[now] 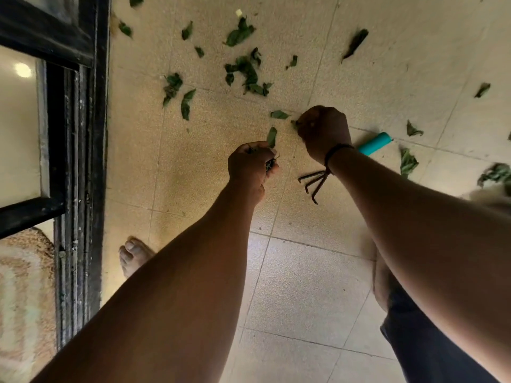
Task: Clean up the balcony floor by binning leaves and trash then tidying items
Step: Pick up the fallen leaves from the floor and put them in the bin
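Several green leaves lie scattered over the beige tiled floor (304, 286), with a thick cluster (247, 73) ahead and others at the left (187, 103) and far right (408, 162). My left hand (250, 168) is curled round a bunch of gathered leaves, and one leaf (271, 136) sticks up from its fingers. My right hand (323, 128) reaches down to the floor and pinches a small leaf (294, 123) at its fingertips. Another loose leaf (279, 115) lies just left of that hand.
A small hand rake with dark tines (312, 182) and a turquoise handle (374, 143) lies on the floor under my right wrist. A black door frame (80, 161) runs along the left, with a striped mat (25, 294) behind it. My bare foot (134, 257) stands beside the frame.
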